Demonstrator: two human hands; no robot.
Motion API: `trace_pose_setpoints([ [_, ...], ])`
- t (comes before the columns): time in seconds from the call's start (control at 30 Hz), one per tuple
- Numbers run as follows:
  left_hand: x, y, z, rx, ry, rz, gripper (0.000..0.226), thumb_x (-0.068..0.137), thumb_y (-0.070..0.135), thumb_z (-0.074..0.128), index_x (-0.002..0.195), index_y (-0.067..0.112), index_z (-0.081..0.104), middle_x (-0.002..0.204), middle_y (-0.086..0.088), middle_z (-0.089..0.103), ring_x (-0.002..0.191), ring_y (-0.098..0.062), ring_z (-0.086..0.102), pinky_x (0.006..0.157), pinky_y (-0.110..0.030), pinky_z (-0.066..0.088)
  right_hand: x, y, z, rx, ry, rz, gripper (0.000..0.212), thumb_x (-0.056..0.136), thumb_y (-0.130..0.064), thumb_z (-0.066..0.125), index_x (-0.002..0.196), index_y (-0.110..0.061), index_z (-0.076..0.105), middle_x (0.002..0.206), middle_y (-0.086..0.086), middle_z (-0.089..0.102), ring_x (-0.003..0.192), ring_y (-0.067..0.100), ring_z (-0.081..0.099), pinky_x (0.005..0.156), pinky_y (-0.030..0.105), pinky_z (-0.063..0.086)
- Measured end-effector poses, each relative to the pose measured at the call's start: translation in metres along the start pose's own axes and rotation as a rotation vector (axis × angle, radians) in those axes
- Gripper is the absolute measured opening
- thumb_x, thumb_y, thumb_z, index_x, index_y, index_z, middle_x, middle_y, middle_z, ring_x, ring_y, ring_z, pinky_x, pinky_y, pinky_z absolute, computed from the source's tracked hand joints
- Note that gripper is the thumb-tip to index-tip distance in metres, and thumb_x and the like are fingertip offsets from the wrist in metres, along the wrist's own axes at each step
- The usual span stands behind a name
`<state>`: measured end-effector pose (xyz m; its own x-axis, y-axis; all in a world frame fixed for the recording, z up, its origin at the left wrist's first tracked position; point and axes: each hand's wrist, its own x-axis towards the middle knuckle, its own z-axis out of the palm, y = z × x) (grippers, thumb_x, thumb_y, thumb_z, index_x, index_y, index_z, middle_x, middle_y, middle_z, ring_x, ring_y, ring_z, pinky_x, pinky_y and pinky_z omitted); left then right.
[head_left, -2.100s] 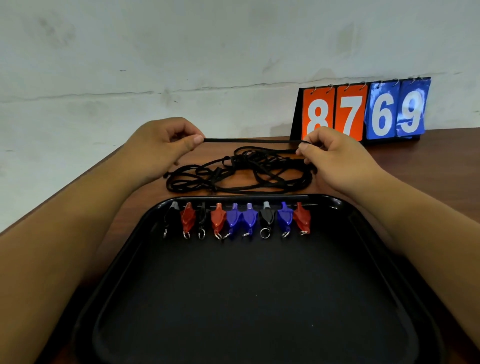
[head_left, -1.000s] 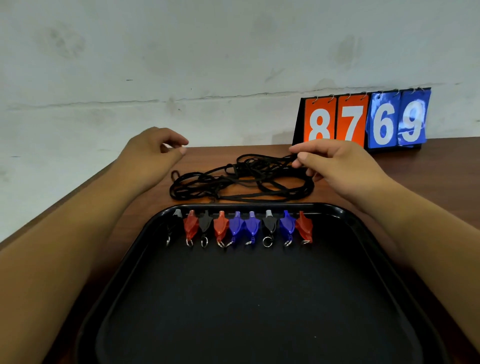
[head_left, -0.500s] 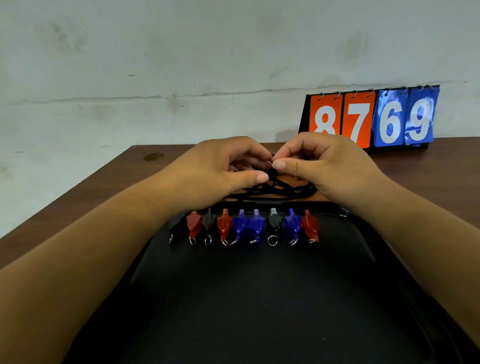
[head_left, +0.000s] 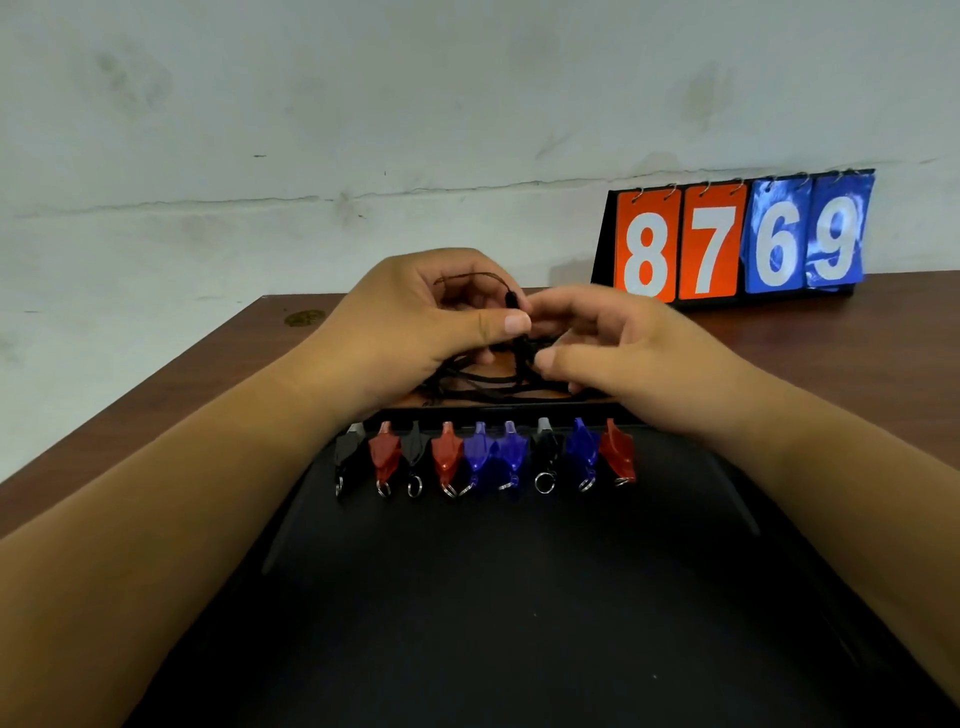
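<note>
Head view: both hands meet over the middle of the tabletop, just beyond the far rim of the black tray (head_left: 519, 623). The left hand (head_left: 415, 317) is curled round a raised loop of the black cord (head_left: 483, 387), thumb laid straight across the front. The right hand (head_left: 623, 353) pinches the same cord between thumb and fingertips, just below the left thumb. The rest of the cord lies in a loose tangle on the tabletop (head_left: 883, 353) under the hands, touching or just short of the tray rim; I cannot tell which.

The step in hand looks like freeing one cord from the tangle. The next move probably calls for a slow pull up and apart, so that the other strands stay down and do not drag along.

A row of whistles (head_left: 483, 457) lies just inside the tray's far rim, close beneath the wrists; a dropped forearm could scatter them. The number board (head_left: 737, 244) stands at the far edge, to the right and well apart. Open room lies towards the far left corner and along the right side of the tabletop.
</note>
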<state>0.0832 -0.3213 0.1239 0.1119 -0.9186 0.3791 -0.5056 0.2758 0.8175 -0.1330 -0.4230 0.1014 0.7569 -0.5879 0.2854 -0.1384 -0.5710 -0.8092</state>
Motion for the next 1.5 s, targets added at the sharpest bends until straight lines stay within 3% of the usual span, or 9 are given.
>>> trace_pose_setpoints([
  [0.1, -0.002, 0.002, 0.002, -0.035, -0.015, 0.008, 0.011, 0.093, 0.008, 0.082, 0.100, 0.016, 0.079, 0.089, -0.004, 0.079, 0.078, -0.019, 0.078, 0.078, -0.025, 0.062, -0.003, -0.001, 0.006, -0.040, -0.075, 0.003, 0.040, 0.099, -0.031, 0.076, 0.137, -0.041, 0.066, 0.112, -0.020, 0.078, 0.100, 0.006, 0.075, 0.085, 0.020, 0.059],
  [0.27, -0.002, 0.002, -0.001, 0.003, 0.037, 0.016, 0.010, 0.095, 0.008, 0.081, 0.101, 0.016, 0.079, 0.096, -0.008, 0.081, 0.082, -0.017, 0.078, 0.085, -0.027, 0.064, -0.001, -0.001, 0.005, 0.006, -0.020, -0.007, 0.017, 0.105, -0.022, 0.069, 0.119, -0.028, 0.075, 0.099, -0.003, 0.082, 0.085, 0.011, 0.077, 0.080, 0.026, 0.063],
  [0.5, -0.004, 0.005, -0.002, -0.046, 0.046, 0.020, 0.009, 0.094, 0.003, 0.079, 0.102, 0.009, 0.078, 0.097, -0.018, 0.080, 0.081, -0.014, 0.077, 0.077, -0.021, 0.061, -0.003, -0.001, 0.006, -0.045, 0.023, -0.047, 0.019, 0.103, -0.029, 0.071, 0.121, -0.035, 0.075, 0.098, 0.001, 0.079, 0.079, 0.013, 0.074, 0.079, 0.022, 0.062],
  [0.77, -0.002, 0.000, 0.001, 0.042, 0.011, 0.058, 0.009, 0.096, 0.012, 0.081, 0.100, 0.019, 0.078, 0.093, -0.014, 0.078, 0.085, -0.019, 0.077, 0.077, -0.028, 0.062, -0.005, -0.005, 0.005, -0.144, 0.015, -0.078, 0.015, 0.107, -0.026, 0.065, 0.103, -0.032, 0.078, 0.092, -0.010, 0.080, 0.066, 0.007, 0.068, 0.068, 0.019, 0.057],
  [0.97, -0.002, 0.002, -0.005, 0.067, 0.111, 0.029, 0.007, 0.096, 0.015, 0.081, 0.101, 0.019, 0.079, 0.088, -0.011, 0.079, 0.072, -0.017, 0.073, 0.074, -0.031, 0.060, -0.003, -0.004, 0.004, -0.247, 0.021, -0.043, 0.021, 0.112, -0.028, 0.057, 0.115, -0.037, 0.075, 0.097, -0.017, 0.080, 0.069, 0.009, 0.071, 0.071, 0.018, 0.058],
  [1.13, 0.000, -0.002, -0.008, 0.011, 0.154, 0.025, 0.007, 0.095, 0.013, 0.081, 0.099, 0.018, 0.079, 0.088, -0.012, 0.078, 0.072, -0.017, 0.072, 0.073, -0.024, 0.060, -0.001, -0.004, 0.002, -0.303, 0.044, -0.013, 0.022, 0.113, -0.028, 0.053, 0.113, -0.040, 0.072, 0.097, -0.018, 0.078, 0.071, 0.005, 0.069, 0.069, 0.016, 0.054],
  [1.33, 0.004, -0.007, -0.012, -0.150, 0.184, 0.047, 0.008, 0.096, 0.007, 0.078, 0.102, 0.012, 0.077, 0.091, -0.014, 0.077, 0.081, -0.021, 0.072, 0.074, -0.035, 0.063, -0.003, -0.006, 0.000, -0.119, 0.075, 0.009, 0.021, 0.111, -0.023, 0.060, 0.121, -0.034, 0.075, 0.095, -0.009, 0.080, 0.065, 0.006, 0.062, 0.072, 0.020, 0.057],
  [1.5, 0.005, -0.012, -0.014, -0.211, 0.180, 0.036, 0.009, 0.098, 0.005, 0.076, 0.102, 0.013, 0.076, 0.094, -0.013, 0.076, 0.081, -0.020, 0.070, 0.073, -0.035, 0.060, -0.002, -0.009, -0.002, 0.035, 0.047, 0.093, 0.014, 0.106, -0.016, 0.067, 0.120, -0.019, 0.067, 0.099, -0.003, 0.084, 0.059, 0.012, 0.064, 0.071, 0.027, 0.059],
])
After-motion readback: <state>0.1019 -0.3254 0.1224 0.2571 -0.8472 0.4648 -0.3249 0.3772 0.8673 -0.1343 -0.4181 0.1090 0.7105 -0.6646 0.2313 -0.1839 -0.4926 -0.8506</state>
